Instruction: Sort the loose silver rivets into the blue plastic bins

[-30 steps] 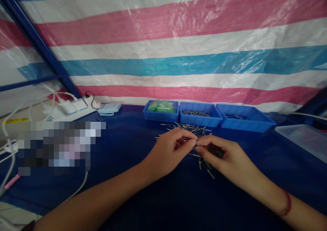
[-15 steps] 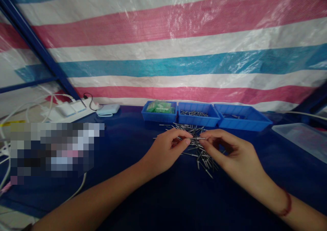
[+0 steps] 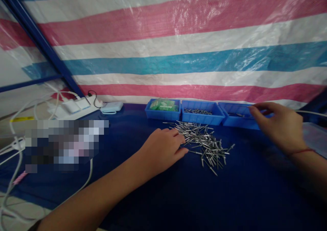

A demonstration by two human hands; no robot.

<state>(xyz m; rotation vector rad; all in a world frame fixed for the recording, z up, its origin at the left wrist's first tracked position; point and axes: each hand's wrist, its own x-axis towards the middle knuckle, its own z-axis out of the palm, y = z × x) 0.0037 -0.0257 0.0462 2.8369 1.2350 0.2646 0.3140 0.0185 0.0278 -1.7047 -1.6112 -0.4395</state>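
Note:
A loose pile of blind rivets (image 3: 204,141), silvery with thin pins, lies on the dark blue table. My left hand (image 3: 165,149) is at the pile's left edge, palm down, thumb apart from the curved fingers, with nothing visible between them. My right hand (image 3: 282,127) is over the right blue bin (image 3: 237,122), thumb and forefinger drawn together at its inner side. Whatever that pinch holds is too small to make out. Inside this bin a few rivets show; the hand covers its right part.
The middle blue bin (image 3: 203,118) holds several rivets, and the left blue bin (image 3: 163,114) holds green plastic packets. A power strip (image 3: 76,110) with cables and a light blue device (image 3: 111,107) are at back left. A translucent lid (image 3: 315,137) lies far right.
Both hands were together over the pile, fingertips on one rivet. My right hand has moved right to the right bin; my left hand has lowered slightly and its thumb has spread.

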